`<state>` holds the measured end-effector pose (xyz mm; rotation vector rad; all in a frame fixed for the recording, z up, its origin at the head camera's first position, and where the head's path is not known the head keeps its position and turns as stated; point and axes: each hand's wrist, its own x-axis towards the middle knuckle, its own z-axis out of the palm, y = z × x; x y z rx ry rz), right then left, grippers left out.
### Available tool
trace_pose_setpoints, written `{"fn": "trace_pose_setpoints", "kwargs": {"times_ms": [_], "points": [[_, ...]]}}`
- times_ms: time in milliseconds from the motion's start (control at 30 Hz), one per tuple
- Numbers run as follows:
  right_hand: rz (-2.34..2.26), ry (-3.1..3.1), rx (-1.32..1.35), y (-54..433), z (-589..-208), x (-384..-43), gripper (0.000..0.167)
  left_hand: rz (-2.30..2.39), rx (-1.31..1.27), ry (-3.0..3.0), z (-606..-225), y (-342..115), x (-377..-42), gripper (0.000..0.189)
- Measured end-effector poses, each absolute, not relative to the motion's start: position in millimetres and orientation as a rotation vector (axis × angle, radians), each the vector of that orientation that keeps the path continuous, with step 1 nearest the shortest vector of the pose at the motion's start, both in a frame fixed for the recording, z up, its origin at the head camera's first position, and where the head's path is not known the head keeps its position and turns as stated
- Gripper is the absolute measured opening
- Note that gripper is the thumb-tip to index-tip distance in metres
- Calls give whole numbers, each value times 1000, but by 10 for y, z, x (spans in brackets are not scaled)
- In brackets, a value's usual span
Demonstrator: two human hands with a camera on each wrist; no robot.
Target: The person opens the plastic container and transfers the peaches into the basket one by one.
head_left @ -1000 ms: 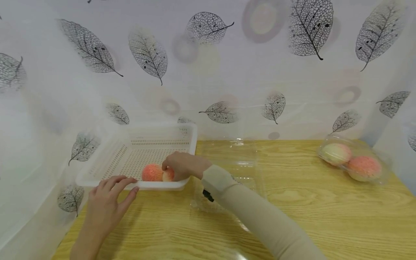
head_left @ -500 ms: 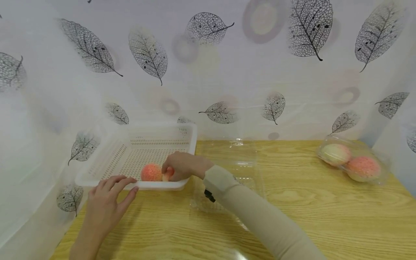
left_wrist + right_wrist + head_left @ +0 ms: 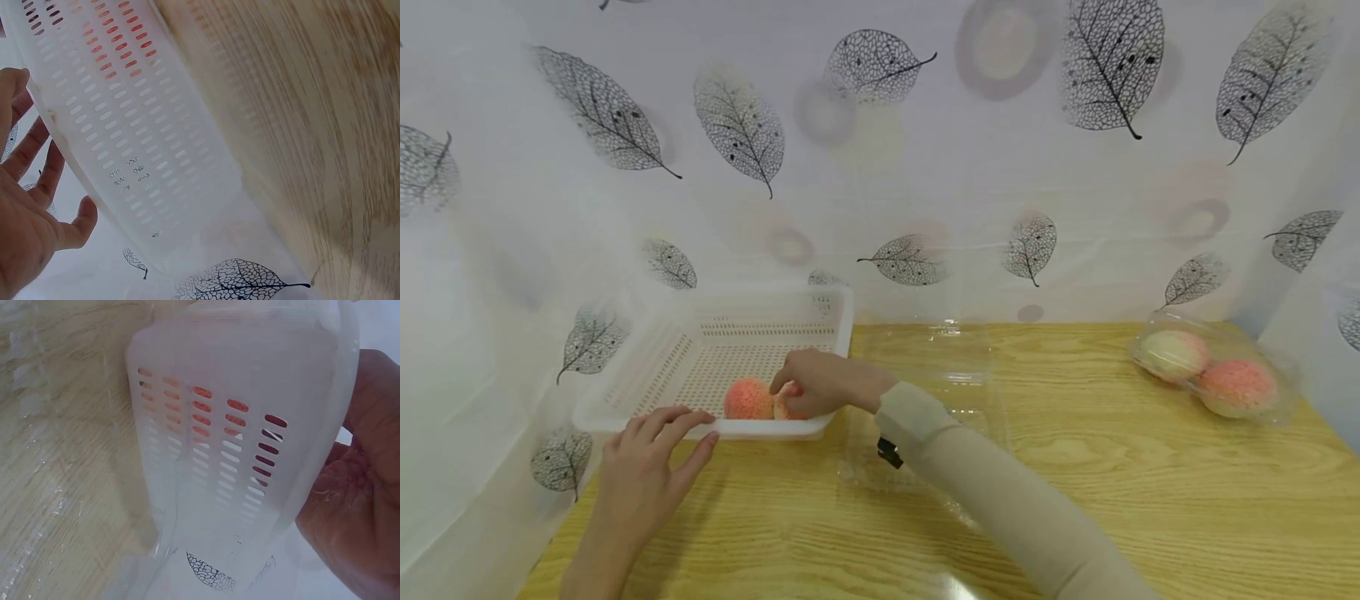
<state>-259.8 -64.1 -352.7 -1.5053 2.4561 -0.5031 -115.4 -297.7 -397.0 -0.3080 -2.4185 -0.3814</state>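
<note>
A white perforated plastic basket [image 3: 625, 400] stands at the left of the table. Near its front wall lie two pink-orange, peach-like fruits side by side. My right hand [image 3: 820, 379] reaches over the basket's right side, its fingers bent around the right peach [image 3: 788, 402], which it partly covers. Just left of it lies the other peach [image 3: 748, 399]. My left hand [image 3: 643, 467] rests its fingertips on the basket's front rim, with the thumb just outside. In the left wrist view these fingers [image 3: 47, 178] meet the rim; peach colour shows through the slots.
A clear plastic clamshell box [image 3: 865, 467] lies open right of the basket, partly under my right forearm. At the far right, another clear clamshell [image 3: 1288, 375] holds two peaches. A leaf-printed white sheet [image 3: 955, 183] hangs behind the wooden table [image 3: 1150, 500].
My right hand shifts very slightly over the right peach, and more of that fruit's pink side shows now. My left hand stays at the rim.
</note>
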Motion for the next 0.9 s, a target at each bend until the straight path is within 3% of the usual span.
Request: {"fn": "trace_pose_setpoints", "kwargs": {"times_ms": [533, 900], "points": [[-647, 2537, -1479, -134, -3269, -2486, 29, -363, -310, -2400, -3949, -3013, -1154, 30], [-633, 2617, -1416, 390, -3308, -2460, 27, -381, -330, -2388, -3982, -3003, -1170, 30]]}}
